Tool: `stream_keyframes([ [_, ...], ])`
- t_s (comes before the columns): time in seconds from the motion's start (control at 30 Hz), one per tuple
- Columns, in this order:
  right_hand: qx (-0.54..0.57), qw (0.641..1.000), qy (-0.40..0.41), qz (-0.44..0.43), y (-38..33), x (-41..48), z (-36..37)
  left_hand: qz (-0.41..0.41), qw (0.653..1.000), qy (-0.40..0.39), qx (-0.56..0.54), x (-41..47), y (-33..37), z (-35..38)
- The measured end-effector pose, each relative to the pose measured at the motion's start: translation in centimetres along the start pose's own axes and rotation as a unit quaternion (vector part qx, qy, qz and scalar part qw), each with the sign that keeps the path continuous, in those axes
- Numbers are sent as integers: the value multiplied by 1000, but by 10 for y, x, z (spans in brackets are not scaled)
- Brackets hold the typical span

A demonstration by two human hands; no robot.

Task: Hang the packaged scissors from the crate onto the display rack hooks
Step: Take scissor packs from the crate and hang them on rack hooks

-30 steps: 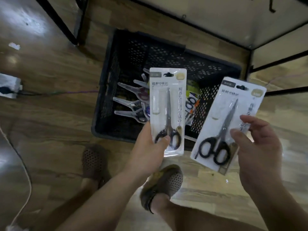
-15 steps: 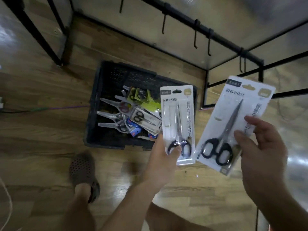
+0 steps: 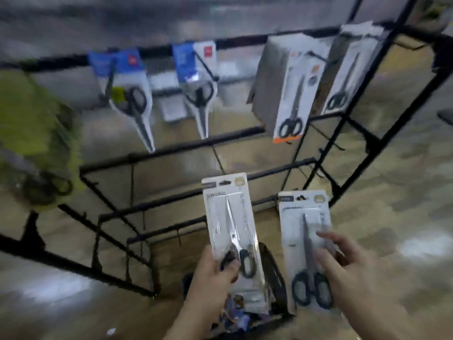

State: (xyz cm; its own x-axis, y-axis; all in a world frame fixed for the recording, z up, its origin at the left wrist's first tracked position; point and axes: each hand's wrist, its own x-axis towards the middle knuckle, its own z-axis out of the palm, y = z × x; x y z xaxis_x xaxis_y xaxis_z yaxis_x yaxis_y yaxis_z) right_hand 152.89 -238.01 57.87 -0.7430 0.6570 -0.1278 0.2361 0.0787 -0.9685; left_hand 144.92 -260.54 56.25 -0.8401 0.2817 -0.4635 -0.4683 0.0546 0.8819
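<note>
Holding status, two carded scissors packs: left pack (image 3: 229,212) pinched at its lower end, by the scissor handles, in the left grip (image 3: 212,276), thumb across the front; right pack (image 3: 302,231) grasped by the right grip (image 3: 343,263), fingers laid over its front and right edge. Both packs are upright with hang-holes uppermost, apart from each other, in the air above the crate and below the hung stock; neither is on a hook yet. Crate (image 3: 274,273): black, on the floor (image 3: 392,217) between and beneath the hands, with loose packs (image 3: 235,310) inside, too blurred to count. Rack (image 3: 171,148): black frame with several rails. Top rail stock: first blue pack (image 3: 130,69), second blue pack (image 3: 196,60), thick grey stack (image 3: 269,82) with an orange foot, and an end pack (image 3: 350,69) at far right. Lower rails carry short hooks (image 3: 329,143) that look bare, though blur prevents certainty. A yellow-green item (image 3: 36,123) at far left cannot be identified. Progress, as judged: hanging is partly done, since the top rail is stocked; two packs are in hand awaiting hooks; the crate contents remain; the lower rails look the likeliest room left.
</note>
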Motion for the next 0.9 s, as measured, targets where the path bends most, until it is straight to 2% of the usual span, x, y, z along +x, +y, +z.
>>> stream_keyframes([
  [0.13,73,997,-12,-34,-40,29,-23,49,999,5,-2,-15,70,49],
  [0.23,99,993,-37,-59,-65,58,-45,74,996,44,-7,-20,101,92],
  [0.43,172,979,-96,-55,-105,100,-101,113,989,95,-10,-22,139,157],
  [0.63,196,971,-109,-80,-131,138,-122,169,978,119,-39,-18,164,185],
  [0.77,185,974,-85,-99,-145,153,-125,219,969,95,-62,-13,188,196],
  [0.9,163,977,-14,-135,-155,163,-133,204,977,14,-56,-1,204,204],
])
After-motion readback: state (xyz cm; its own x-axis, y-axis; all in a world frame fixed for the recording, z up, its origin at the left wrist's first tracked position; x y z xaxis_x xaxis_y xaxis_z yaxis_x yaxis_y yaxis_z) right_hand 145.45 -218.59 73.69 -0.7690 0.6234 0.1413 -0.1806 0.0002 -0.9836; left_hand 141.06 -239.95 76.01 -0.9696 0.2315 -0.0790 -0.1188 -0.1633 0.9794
